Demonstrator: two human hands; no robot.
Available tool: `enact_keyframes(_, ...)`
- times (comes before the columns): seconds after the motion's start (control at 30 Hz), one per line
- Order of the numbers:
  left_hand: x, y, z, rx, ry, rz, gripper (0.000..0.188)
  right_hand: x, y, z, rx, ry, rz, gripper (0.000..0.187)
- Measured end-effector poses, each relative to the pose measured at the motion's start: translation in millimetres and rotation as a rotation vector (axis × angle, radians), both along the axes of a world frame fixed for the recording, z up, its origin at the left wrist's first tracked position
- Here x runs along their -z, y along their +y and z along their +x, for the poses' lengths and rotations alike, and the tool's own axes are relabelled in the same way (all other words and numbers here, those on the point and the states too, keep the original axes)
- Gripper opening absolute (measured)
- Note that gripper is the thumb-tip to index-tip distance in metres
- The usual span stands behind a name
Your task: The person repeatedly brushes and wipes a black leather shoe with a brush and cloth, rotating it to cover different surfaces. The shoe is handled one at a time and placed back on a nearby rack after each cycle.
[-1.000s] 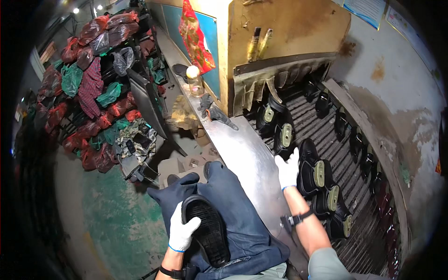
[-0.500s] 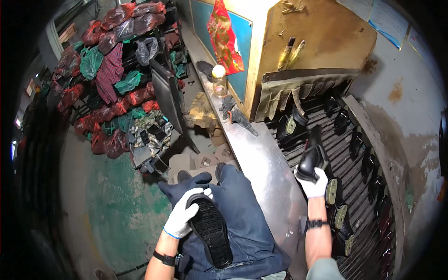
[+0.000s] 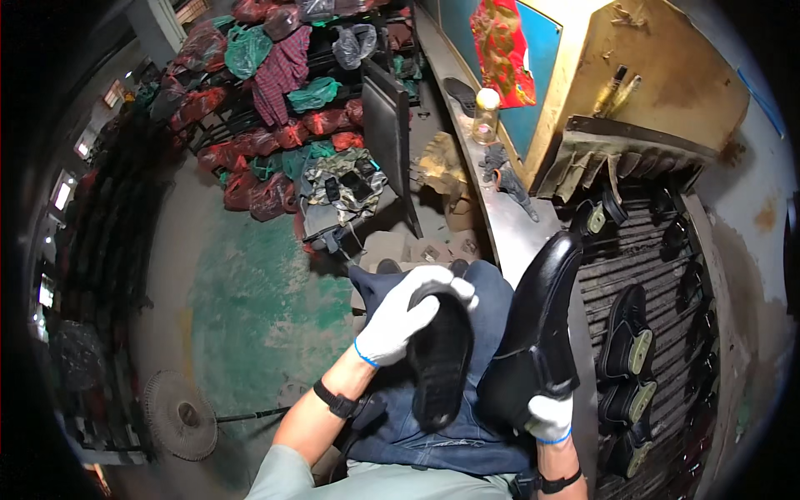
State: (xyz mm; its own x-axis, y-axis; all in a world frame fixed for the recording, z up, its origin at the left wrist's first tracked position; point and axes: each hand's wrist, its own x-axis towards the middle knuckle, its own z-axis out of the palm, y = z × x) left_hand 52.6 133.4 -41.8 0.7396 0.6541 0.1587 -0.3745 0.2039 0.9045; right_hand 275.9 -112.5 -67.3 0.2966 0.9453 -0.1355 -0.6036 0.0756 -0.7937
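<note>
My left hand [image 3: 407, 315], in a white knit glove, is closed round one end of a black shoe sole [image 3: 442, 358]. The sole hangs upright over my jeans, its other end toward me. Beside it, to the right, a shiny black leather shoe upper [image 3: 537, 333] stands with its toe pointing away. My gloved right hand [image 3: 550, 417] grips this shoe upper low down, near its heel end; most of the fingers are hidden behind it. The sole and the shoe upper are apart.
On my right runs a slatted rack [image 3: 600, 283] carrying several black shoes [image 3: 629, 333]. A metal ledge [image 3: 546, 221] beside it holds a jar [image 3: 486, 117] and a dark tool [image 3: 510, 183]. A standing fan [image 3: 179, 417] is at left; bagged bundles [image 3: 275, 196] fill shelves behind.
My right hand has brought the shoe upper from over the rack back to my lap, beside the sole. The left hand still holds the sole, now turned. The view has swung right to left.
</note>
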Motion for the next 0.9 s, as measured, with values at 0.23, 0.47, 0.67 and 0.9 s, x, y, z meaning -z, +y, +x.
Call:
enact_keyframes(0.23, -6.7, 12.4, 11.1, 0.036, -0.18, -0.07, 0.073, -31.2, -2.5, -41.9, -0.042, -0.646, 0.032, 0.144)
enact_keyframes(0.47, -3.6, 12.3, 0.6, 0.073, -0.058, -0.029, 0.102, -28.2, -10.6, -57.9, -0.133, -0.945, -0.013, 0.138)
enact_keyframes(0.67, -13.0, 17.2, 0.9, 0.145, -0.009, -0.116, 0.117, -22.2, -8.5, -64.1, -0.134, -0.867, -0.029, 0.135)
enact_keyframes(0.9, -17.9, 17.8, -1.2, 0.17, 0.01, -0.087, 0.119, -12.2, -6.1, -65.2, -0.154, -0.849, -0.053, 0.134)
